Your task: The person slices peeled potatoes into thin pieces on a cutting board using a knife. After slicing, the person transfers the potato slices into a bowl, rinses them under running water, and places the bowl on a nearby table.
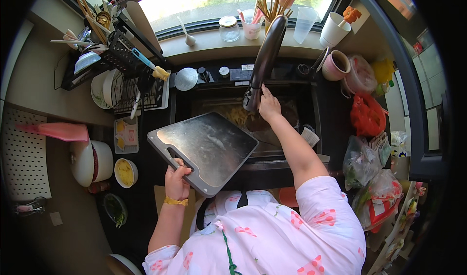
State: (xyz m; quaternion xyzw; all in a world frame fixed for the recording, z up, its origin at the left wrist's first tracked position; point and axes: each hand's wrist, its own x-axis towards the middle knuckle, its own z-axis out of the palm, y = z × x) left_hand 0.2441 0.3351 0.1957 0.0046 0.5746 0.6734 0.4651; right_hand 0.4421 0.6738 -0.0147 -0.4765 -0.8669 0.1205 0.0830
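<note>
My left hand (178, 178) grips a cutting board (208, 147) by the handle slot at its near left corner. The board has a grey rim and a dark, wet-looking face with pale smears. It is tilted over the front left of the sink (268, 153). My right hand (270, 105) is against the dark pull-down kitchen faucet (264, 63), beside its spray head. The spout partly hides its fingers, so I cannot tell whether they grip it. Down in the sink, pale yellow food pieces (237, 115) lie partly behind the board.
Left of the sink stand a dish rack (153, 100), a bowl of yellow shreds (125, 173) and a white lidded pot (102, 160). Plastic bags (359, 162) and a red bag (368, 114) crowd the right counter. A glass jar (229, 28) and cups line the windowsill.
</note>
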